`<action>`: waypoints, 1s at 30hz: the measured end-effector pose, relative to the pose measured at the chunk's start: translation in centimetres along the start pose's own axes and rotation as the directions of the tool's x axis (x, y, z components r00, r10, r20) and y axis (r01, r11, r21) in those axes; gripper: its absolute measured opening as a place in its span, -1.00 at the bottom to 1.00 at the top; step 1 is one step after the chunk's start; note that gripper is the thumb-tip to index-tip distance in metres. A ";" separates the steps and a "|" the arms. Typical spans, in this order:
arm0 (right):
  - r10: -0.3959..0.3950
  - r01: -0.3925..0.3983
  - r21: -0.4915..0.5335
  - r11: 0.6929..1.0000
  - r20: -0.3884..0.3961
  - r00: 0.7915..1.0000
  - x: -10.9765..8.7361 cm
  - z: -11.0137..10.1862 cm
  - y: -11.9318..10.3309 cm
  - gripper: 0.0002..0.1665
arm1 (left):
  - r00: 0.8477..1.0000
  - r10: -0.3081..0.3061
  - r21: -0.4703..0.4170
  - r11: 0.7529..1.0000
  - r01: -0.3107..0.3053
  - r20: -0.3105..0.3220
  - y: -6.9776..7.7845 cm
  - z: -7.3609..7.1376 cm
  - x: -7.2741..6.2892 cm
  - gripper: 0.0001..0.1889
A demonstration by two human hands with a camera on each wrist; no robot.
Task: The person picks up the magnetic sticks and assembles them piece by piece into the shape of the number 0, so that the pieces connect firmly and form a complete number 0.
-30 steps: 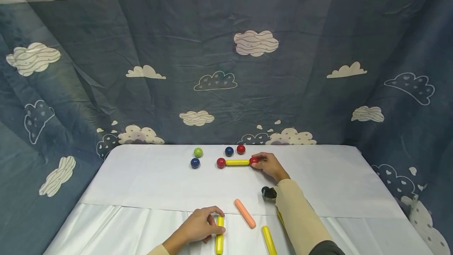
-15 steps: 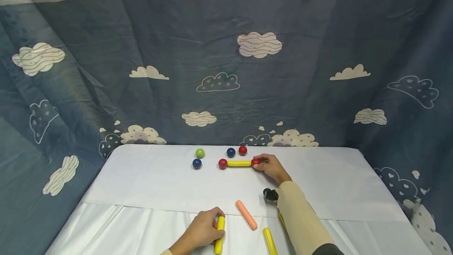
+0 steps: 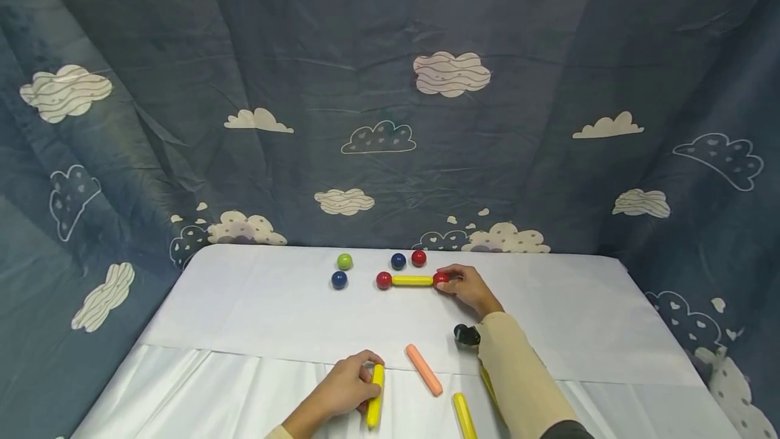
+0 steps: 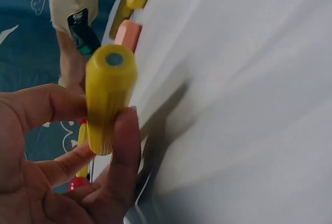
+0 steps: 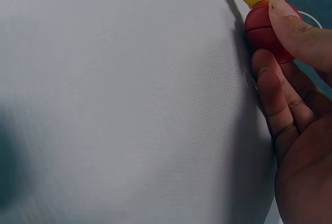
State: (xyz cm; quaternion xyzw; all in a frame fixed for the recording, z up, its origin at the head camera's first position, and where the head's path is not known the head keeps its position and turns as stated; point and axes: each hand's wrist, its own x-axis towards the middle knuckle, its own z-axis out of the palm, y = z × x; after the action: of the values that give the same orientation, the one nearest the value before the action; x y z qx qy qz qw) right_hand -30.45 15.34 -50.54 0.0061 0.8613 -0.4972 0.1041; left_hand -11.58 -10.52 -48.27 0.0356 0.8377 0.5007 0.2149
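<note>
My left hand (image 3: 347,386) pinches a yellow rod (image 3: 375,396) between thumb and fingers at the table's near side. The left wrist view shows that yellow rod (image 4: 109,99) end-on, with a grey disc in its tip, held above the white cloth. Farther off, my right hand (image 3: 468,288) grips a red ball (image 3: 440,280) at the right end of another yellow rod (image 3: 412,281). A second red ball (image 3: 384,280) sits at that rod's left end. In the right wrist view, thumb and fingertips lie around the red ball (image 5: 262,29), which meets the yellow rod's end.
Behind the joined pieces lie a blue ball (image 3: 398,261) and a red ball (image 3: 418,258). To their left are a green ball (image 3: 344,261) and a blue ball (image 3: 338,280). An orange rod (image 3: 424,370) and a yellow rod (image 3: 464,416) lie between the arms; another yellow rod (image 3: 487,385) is partly under the right sleeve.
My left hand has taken hold of the yellow rod and lifted it slightly, tilting it. The right hand stays on the red ball.
</note>
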 end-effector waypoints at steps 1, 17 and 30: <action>0.003 -0.003 0.004 1.000 -0.001 1.000 0.0 0.0 0.0 -0.57 | 1.000 0.006 -0.012 1.000 -0.006 0.002 -0.1 -0.1 0.1 -0.62; -0.001 0.002 0.016 1.000 -0.028 1.000 -0.1 -0.3 -0.1 -0.57 | 0.998 -0.008 -0.276 0.961 -0.008 -0.058 0.2 -1.7 3.3 -0.50; 0.013 -0.013 0.012 1.000 -0.026 1.000 0.0 0.1 -0.2 -0.57 | 0.993 -0.042 -0.513 0.858 -0.020 -0.109 0.1 -3.0 6.7 -0.49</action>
State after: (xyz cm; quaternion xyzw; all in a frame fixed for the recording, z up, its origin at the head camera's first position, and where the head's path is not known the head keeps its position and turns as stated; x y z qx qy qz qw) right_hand -30.43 15.14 -50.39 0.0189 0.8597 -0.5013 0.0959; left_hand -18.80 -11.10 -49.18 -0.0568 0.6856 0.7055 0.1702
